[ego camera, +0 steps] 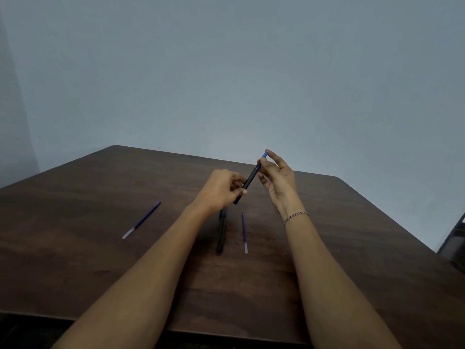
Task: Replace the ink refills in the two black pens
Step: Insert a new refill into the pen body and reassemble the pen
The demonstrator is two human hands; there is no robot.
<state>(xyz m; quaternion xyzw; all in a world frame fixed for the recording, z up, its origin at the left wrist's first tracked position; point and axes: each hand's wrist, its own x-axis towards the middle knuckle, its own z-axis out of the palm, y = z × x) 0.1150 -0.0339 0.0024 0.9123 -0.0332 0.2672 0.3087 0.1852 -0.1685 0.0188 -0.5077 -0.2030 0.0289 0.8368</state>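
The dark wooden desk (352,235) carried everything. Above it the left hand (221,190) curled round the lower barrel of 1 black pen (249,181), held tilted in the air. The right hand (278,180) pinched its blue end (264,155) with thumb and fingertip, the other fingers loosely spread. The other black pen (222,233) lay on the desk below the left hand, 1 purple refill (244,231) just beside it, a 2nd refill (142,219) well off to the left.

This is a plain indoor room; whether it is a home or an office, I cannot tell. A dark brown wooden table (100,197) stands against a pale grey-blue painted wall (226,71). Part of what seems to be a dark chair (456,238) shows at the right edge.
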